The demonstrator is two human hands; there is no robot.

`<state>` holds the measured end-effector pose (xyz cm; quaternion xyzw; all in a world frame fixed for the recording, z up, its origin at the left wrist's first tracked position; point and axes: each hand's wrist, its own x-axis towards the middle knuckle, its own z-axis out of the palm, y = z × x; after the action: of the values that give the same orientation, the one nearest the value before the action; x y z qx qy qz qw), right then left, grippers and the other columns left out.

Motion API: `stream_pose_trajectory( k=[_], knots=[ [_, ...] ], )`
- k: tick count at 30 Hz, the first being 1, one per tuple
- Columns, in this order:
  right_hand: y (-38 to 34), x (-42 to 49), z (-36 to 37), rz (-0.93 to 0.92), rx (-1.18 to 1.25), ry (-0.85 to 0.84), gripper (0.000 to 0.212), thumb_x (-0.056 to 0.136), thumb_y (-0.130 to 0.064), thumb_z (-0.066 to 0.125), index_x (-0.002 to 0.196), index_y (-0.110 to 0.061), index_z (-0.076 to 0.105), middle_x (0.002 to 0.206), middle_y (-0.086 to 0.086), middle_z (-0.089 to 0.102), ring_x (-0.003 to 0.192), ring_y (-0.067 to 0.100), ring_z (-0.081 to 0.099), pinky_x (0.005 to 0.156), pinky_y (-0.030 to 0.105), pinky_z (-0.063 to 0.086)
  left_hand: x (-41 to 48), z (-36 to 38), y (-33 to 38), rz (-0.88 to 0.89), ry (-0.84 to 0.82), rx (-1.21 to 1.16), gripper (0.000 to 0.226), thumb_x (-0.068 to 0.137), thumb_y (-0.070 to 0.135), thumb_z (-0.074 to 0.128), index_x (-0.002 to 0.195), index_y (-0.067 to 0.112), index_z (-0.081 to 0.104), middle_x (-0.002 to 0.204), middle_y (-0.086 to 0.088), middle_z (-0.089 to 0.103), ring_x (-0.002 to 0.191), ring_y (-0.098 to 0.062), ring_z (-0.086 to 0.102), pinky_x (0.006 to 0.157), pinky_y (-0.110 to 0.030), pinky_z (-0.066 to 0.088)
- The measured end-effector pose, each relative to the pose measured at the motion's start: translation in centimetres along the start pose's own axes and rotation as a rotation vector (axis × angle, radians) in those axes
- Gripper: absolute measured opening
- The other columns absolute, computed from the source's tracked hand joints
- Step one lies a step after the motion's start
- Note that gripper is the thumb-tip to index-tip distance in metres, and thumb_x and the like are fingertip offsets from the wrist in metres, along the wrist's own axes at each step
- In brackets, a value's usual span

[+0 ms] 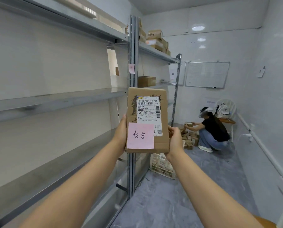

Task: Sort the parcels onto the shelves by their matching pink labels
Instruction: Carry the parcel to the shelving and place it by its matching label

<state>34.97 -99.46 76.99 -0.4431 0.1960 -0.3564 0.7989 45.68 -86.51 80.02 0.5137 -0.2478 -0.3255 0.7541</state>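
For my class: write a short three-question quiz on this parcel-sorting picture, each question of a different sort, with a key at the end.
1. True or false: the parcel is held up by the left hand alone.
2. Multiple choice: the pink note on the parcel sits at its A) upper right, B) lower left, C) middle of the top edge.
3. Short answer: where does a second pink label show on the shelving?

Key
1. False: the right hand grips the other side.
2. B
3. On the upright post between the two shelf units, above the parcel.
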Motion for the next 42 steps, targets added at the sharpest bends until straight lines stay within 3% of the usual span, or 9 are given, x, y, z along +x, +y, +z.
stream_pose_trajectory(
  k=[6,11,15,22,29,31,37,40,42],
  knots=[
    [-0.7,4.7,-4.1,0.011,-0.124,0.001,0.029,0.087,-0.035,0.045,0.098,-0.021,0.068,0.096,0.001,0.071,0.087,0.019,0.065,0.059,0.028,0.049,3.7,3.2,-3.3,-0.023,0.037,-0.063,0.048,0.098,0.047,0.028,0.090,0.019,0.066,0.078,-0.006,0.075,0.058,-0.020,0.072,0.048,-0.024,0.056],
    [-0.5,7.5,-6.7,0.019,-0.110,-0.134,0.036,0.095,-0.038,0.039,0.077,-0.027,0.068,0.071,-0.008,0.072,0.065,0.007,0.067,0.062,0.027,0.047,7.1,4.3,-5.6,-0.035,0.036,-0.070,0.047,0.097,0.050,0.031,0.097,0.019,0.067,0.076,-0.004,0.078,0.062,-0.021,0.073,0.050,-0.026,0.056],
    [-0.1,10.4,-8.0,0.071,-0.132,-0.161,0.042,0.096,-0.045,0.033,0.100,-0.025,0.070,0.079,-0.007,0.076,0.076,0.011,0.068,0.068,0.030,0.048,10.7,4.1,-7.4,-0.046,0.097,-0.029,0.051,0.094,0.054,0.036,0.119,0.017,0.062,0.092,-0.006,0.078,0.077,-0.025,0.074,0.061,-0.031,0.057],
    [0.6,16.9,-7.6,0.105,-0.254,-0.211,0.042,0.091,-0.054,0.039,0.094,-0.028,0.073,0.092,-0.002,0.077,0.086,0.017,0.070,0.076,0.032,0.050,16.9,2.9,-8.6,-0.049,0.061,-0.079,0.045,0.099,0.048,0.031,0.092,0.020,0.065,0.071,-0.002,0.077,0.058,-0.018,0.073,0.046,-0.025,0.055],
    [3.5,24.1,-7.2,0.165,-0.238,-0.250,0.035,0.090,-0.047,0.047,0.101,-0.023,0.070,0.093,0.002,0.077,0.082,0.018,0.071,0.076,0.033,0.053,23.1,0.2,-10.9,-0.051,0.106,-0.143,0.052,0.097,0.054,0.028,0.094,0.022,0.069,0.091,-0.006,0.078,0.066,-0.021,0.075,0.049,-0.027,0.057],
    [5.0,26.0,-7.1,0.189,-0.219,-0.261,0.032,0.090,-0.045,0.048,0.099,-0.023,0.069,0.089,0.001,0.077,0.077,0.016,0.071,0.072,0.032,0.052,24.6,-0.5,-11.0,-0.052,0.112,-0.139,0.055,0.098,0.055,0.026,0.102,0.019,0.068,0.091,-0.006,0.078,0.073,-0.023,0.075,0.053,-0.028,0.058],
    [8.9,30.9,-5.7,0.275,-0.209,-0.345,0.032,0.090,-0.042,0.049,0.109,-0.021,0.065,0.083,-0.004,0.078,0.072,0.010,0.072,0.063,0.024,0.053,29.2,-4.7,-12.5,-0.091,0.326,-0.127,0.058,0.088,0.054,0.046,0.132,0.016,0.053,0.125,-0.015,0.065,0.109,-0.036,0.064,0.086,-0.044,0.053],
    [10.2,33.9,-4.8,0.309,-0.231,-0.439,0.031,0.091,-0.040,0.048,0.111,-0.021,0.063,0.082,-0.005,0.078,0.071,0.009,0.072,0.058,0.021,0.053,31.1,-6.1,-12.8,-0.065,0.399,-0.131,0.043,0.088,0.043,0.048,0.118,0.015,0.058,0.123,-0.019,0.064,0.097,-0.033,0.065,0.079,-0.038,0.054],
    [10.6,35.7,-4.1,0.363,-0.229,-0.484,0.033,0.091,-0.041,0.050,0.112,-0.020,0.063,0.086,-0.003,0.077,0.075,0.013,0.072,0.060,0.022,0.054,31.8,-6.7,-12.9,-0.023,0.454,-0.154,0.032,0.092,0.037,0.043,0.103,0.014,0.062,0.097,-0.012,0.074,0.076,-0.025,0.071,0.066,-0.031,0.056]
  ],
)
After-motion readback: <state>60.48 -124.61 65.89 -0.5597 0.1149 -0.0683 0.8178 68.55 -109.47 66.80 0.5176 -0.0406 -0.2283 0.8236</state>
